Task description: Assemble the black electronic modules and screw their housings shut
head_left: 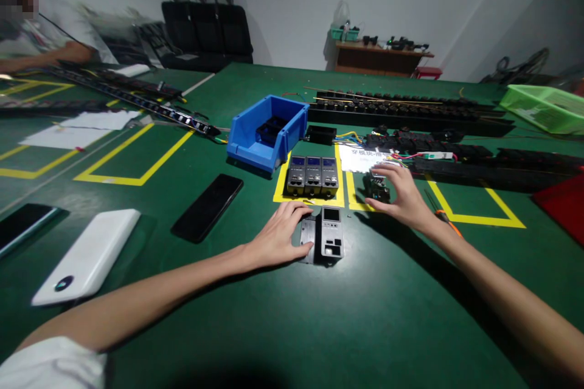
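Observation:
My left hand [278,236] lies on the green table, fingers curled round the left side of a small grey module [329,238] with a dark screen, which lies flat in front of me. My right hand [400,193] reaches to a small dark part [376,187] inside a yellow-taped square; its fingers are spread and rest on the part's right side. Three finished grey modules [312,175] stand side by side on a yellow patch just behind the one I hold.
A blue bin [267,132] stands behind my left hand. A black phone [207,206], a white power bank [89,255] and another phone [20,225] lie left. Long black power strips [406,110] and wires cross the back. Green tray [545,106] far right. Another person's arm [41,58] works far left.

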`<control>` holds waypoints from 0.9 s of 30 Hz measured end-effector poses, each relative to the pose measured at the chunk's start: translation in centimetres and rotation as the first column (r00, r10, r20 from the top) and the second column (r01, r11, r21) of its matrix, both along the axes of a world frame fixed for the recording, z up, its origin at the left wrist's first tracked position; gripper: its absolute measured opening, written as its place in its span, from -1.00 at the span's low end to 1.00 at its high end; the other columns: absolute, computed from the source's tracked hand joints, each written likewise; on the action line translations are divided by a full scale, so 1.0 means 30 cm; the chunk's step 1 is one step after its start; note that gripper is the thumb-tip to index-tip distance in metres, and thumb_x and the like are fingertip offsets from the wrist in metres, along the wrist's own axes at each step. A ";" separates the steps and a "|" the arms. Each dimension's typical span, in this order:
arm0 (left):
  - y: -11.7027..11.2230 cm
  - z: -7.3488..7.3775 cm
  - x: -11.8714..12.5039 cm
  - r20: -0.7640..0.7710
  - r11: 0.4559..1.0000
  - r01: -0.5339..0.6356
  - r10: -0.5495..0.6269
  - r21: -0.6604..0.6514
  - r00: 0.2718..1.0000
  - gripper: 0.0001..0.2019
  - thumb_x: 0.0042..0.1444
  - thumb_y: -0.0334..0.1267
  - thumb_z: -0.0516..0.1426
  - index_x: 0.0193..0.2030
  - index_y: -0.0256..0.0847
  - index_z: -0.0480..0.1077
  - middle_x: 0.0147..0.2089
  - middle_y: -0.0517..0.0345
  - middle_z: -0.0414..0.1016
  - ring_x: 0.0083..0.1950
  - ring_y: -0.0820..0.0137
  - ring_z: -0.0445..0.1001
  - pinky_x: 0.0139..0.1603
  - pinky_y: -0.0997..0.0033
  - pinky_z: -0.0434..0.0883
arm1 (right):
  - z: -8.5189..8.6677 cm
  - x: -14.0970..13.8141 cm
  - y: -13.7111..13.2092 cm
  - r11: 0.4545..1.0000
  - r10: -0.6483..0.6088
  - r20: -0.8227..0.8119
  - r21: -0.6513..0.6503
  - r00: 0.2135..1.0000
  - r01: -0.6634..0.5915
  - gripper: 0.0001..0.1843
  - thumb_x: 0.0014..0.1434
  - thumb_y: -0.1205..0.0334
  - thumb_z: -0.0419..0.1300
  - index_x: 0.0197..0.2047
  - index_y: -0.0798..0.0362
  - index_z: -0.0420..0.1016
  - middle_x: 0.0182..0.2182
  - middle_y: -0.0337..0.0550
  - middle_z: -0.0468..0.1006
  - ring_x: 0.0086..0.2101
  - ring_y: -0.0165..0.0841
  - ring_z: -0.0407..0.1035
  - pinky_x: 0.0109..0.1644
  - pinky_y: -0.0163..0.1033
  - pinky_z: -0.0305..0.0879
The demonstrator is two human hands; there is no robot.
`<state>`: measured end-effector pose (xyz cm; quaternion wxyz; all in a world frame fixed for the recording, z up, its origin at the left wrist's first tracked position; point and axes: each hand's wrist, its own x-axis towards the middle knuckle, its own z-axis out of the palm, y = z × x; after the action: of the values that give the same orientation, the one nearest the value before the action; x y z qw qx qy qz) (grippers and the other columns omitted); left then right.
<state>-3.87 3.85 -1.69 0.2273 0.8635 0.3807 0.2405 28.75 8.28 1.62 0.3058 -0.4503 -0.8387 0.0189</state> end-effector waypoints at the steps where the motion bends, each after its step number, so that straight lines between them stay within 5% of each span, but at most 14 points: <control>1: 0.000 0.000 0.000 0.001 1.000 0.001 -0.001 -0.002 1.000 -0.38 -0.04 -0.21 0.24 0.19 -0.14 0.19 0.17 -0.08 0.24 0.19 0.08 0.24 0.23 -0.06 0.26 | 0.000 0.033 0.023 1.000 -0.015 0.033 -0.017 0.999 0.016 -0.23 -0.02 0.00 0.36 0.22 -0.06 0.23 0.19 0.03 0.28 0.18 0.05 0.16 0.25 0.26 0.08; 5: 0.001 0.000 0.000 0.001 1.000 0.004 -0.004 -0.007 1.000 -0.38 -0.04 -0.22 0.24 0.18 -0.16 0.19 0.17 -0.08 0.24 0.19 0.09 0.24 0.23 -0.05 0.26 | -0.020 0.120 0.069 0.986 0.013 0.124 -0.168 0.992 0.008 0.01 -0.11 -0.09 0.40 0.32 -0.01 0.07 0.29 0.08 0.12 0.26 0.08 0.05 0.29 0.24 0.05; 15: 0.002 0.002 0.001 0.006 1.000 0.013 -0.013 -0.006 1.000 -0.40 -0.03 -0.22 0.23 0.18 -0.15 0.19 0.16 -0.08 0.26 0.18 0.09 0.25 0.22 -0.05 0.27 | -0.053 0.128 0.074 0.974 0.000 0.033 -0.225 0.999 0.008 -0.06 -0.04 0.01 0.37 0.33 -0.02 0.04 0.24 0.08 0.20 0.21 0.08 0.16 0.24 0.25 0.17; 21: 0.002 0.003 -0.001 -0.009 1.000 0.017 -0.017 -0.010 1.000 -0.40 -0.02 -0.22 0.23 0.18 -0.15 0.18 0.16 -0.08 0.25 0.19 0.09 0.24 0.22 -0.04 0.26 | -0.040 0.057 0.036 0.980 0.049 -0.066 -0.190 0.997 -0.060 -0.11 -0.08 0.02 0.40 0.27 -0.05 0.15 0.17 0.04 0.23 0.16 0.01 0.21 0.17 0.21 0.30; 27: 0.002 0.003 0.001 -0.001 1.000 0.022 -0.022 -0.021 1.000 -0.42 0.00 -0.21 0.22 0.18 -0.15 0.19 0.16 -0.07 0.25 0.19 0.09 0.23 0.22 -0.05 0.26 | 0.035 -0.087 -0.079 0.981 0.086 -0.069 -0.166 0.994 -0.097 -0.08 -0.11 -0.03 0.42 0.26 -0.03 0.15 0.14 0.04 0.24 0.15 -0.01 0.20 0.19 0.20 0.26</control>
<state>-3.85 3.92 -1.59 0.2388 0.8654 0.3737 0.2333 26.15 5.90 2.67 0.2908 -0.4348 -0.8441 0.1180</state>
